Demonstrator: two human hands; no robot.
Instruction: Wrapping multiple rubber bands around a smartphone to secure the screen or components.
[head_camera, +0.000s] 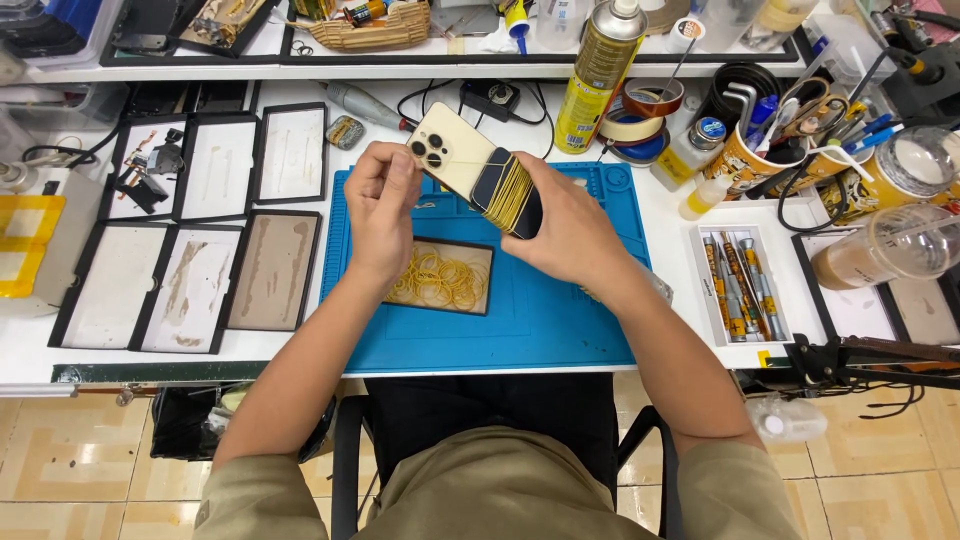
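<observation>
I hold a cream-coloured smartphone (452, 152) back side up above a blue work mat (500, 310). Many yellow rubber bands (508, 192) are wrapped around its lower half. My right hand (565, 228) grips that banded end. My left hand (382, 205) is at the camera end and pinches a thin yellow rubber band stretched across the phone's back. Below the hands, a small black-rimmed tray (485, 248) on the mat holds several loose yellow rubber bands (437, 278).
Several black-rimmed white trays (215, 170) lie left of the mat. A yellow spray can (598, 70), tape rolls (640, 120), tool cups (745, 160) and a white box of screwdrivers (738, 285) stand to the right. A plastic cup with brown drink (885, 250) lies at far right.
</observation>
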